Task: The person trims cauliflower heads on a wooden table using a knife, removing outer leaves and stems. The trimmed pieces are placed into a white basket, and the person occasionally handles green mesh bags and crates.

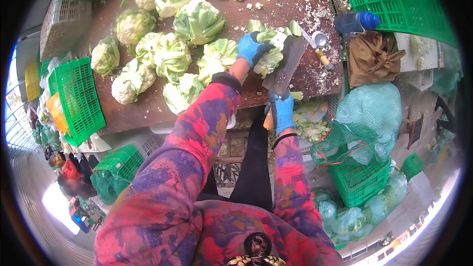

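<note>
My left hand, in a blue and dark work glove, grips a leafy cauliflower near the front edge of a brown table. My right hand, gloved alike, holds the wooden handle of a cleaver; its broad blade points away from me, against the right side of that cauliflower. Several whole cauliflowers with leaves lie to the left. A small knife with a tan handle lies right of the blade, beside a small round metal item.
Green crates stand at the left and upper right. A blue bottle and a brown bag sit at the right. Below are a filled net bag and a green crate. Leaf scraps lie under the table edge. People are at far left.
</note>
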Demonstrator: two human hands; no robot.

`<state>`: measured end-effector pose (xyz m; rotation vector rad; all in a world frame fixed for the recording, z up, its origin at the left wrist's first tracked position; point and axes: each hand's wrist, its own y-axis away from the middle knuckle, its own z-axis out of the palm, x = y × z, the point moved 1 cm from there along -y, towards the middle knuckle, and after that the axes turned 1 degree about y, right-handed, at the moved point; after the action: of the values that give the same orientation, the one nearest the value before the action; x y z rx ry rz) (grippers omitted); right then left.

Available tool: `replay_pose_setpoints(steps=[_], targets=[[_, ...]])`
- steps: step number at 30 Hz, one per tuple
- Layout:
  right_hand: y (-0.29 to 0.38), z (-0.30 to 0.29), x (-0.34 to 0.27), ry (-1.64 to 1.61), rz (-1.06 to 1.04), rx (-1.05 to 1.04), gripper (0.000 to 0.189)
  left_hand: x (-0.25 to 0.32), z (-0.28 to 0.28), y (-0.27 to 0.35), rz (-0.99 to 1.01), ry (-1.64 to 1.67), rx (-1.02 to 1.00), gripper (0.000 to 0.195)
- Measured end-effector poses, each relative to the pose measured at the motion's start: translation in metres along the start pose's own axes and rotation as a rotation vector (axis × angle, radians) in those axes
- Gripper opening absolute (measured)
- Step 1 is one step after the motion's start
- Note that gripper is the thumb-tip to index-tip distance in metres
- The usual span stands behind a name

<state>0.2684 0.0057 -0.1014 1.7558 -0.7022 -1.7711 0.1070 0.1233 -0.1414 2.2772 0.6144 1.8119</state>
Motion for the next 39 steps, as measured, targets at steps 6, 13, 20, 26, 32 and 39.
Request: replay_pose_setpoints(steps=[6,13,20,26,32,39], targets=[[0.003,-0.015,-0.004,0.192,-0.135,0.135,0.022,-0.010,0.006,0.000,-0.237,0.540,-0.037,0.028],[0.024,-0.030,-0.001,0.293,0.056,-0.064,0.030,-0.007,-0.017,0.000,-0.238,0.449,-0.116,0.020],[0.010,-0.005,0.014,0.547,0.024,-0.035,0.026,-0.010,-0.014,0.009,-0.169,0.334,-0.119,0.024],[0.002,0.005,0.024,0.395,-0.064,0.039,0.025,-0.008,0.008,0.041,0.201,-0.163,0.160,0.026],[-0.016,-0.006,0.033,0.195,-0.092,-0.005,0.024,0.012,0.030,0.081,0.469,-0.332,0.116,0.030],[-0.027,-0.013,0.021,-0.695,0.176,0.062,0.021,0.077,0.062,0.128,0.414,0.091,0.054,0.040]])
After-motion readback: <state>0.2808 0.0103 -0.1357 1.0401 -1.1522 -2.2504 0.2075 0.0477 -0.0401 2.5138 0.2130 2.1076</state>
